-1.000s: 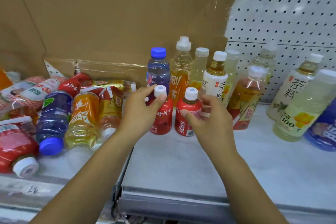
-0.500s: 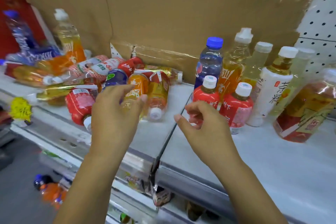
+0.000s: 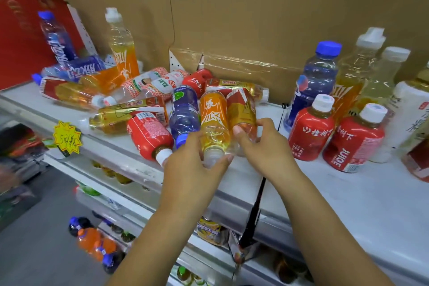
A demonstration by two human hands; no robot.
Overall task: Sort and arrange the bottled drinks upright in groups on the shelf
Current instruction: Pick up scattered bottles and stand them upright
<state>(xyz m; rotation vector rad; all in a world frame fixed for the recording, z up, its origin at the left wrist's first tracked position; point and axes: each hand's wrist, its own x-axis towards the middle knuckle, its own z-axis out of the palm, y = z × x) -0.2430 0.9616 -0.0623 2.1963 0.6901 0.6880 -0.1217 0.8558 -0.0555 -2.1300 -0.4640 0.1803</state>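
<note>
Several bottles lie in a jumbled pile on the left part of the white shelf (image 3: 348, 204). My left hand (image 3: 192, 167) grips the neck end of a lying orange-labelled bottle (image 3: 214, 121). My right hand (image 3: 264, 146) curls round the lower end of the red-and-gold tea bottle (image 3: 241, 111) lying beside it. A blue bottle (image 3: 184, 115) and a red juice bottle (image 3: 148, 137) lie just to their left. To the right, two red juice bottles (image 3: 311, 132) (image 3: 352, 146) stand upright in front of a blue-capped bottle (image 3: 319, 76) and taller yellow ones (image 3: 357, 69).
At the far left a tall orange bottle (image 3: 121, 49) and a blue bottle (image 3: 55, 37) stand upright against the back. Brown cardboard (image 3: 232, 18) lines the back. A yellow price tag (image 3: 67, 138) hangs on the shelf edge. Lower shelves hold drinks; orange bottles (image 3: 92, 241) lie below.
The view swung left from the upright group to the pile. Both hands left the red juice bottles, moved left and took hold of two lying bottles.
</note>
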